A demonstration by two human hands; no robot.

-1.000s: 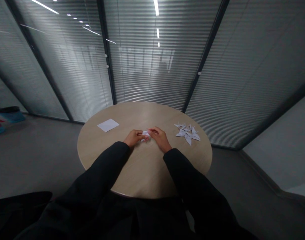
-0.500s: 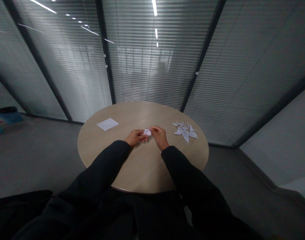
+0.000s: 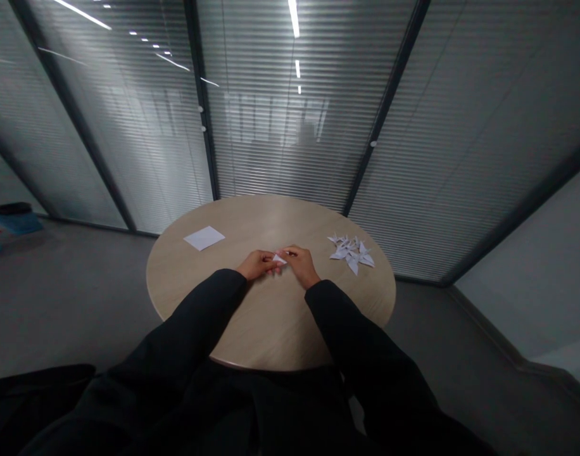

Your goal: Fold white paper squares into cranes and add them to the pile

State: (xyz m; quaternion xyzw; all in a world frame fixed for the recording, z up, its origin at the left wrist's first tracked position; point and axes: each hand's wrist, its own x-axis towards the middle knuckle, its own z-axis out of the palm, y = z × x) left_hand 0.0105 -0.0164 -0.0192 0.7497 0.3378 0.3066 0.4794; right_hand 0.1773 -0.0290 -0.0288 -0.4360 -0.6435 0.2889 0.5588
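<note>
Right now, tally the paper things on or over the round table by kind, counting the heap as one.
Small folded paper, between left hand and right hand: 1
Flat white paper, sheet or stack: 1
Heap of folded paper shapes, overlapping: 1
Total: 3

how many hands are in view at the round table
2: the left hand pinches a small folded paper near the middle, and the right hand is at its right side; no others show.
</note>
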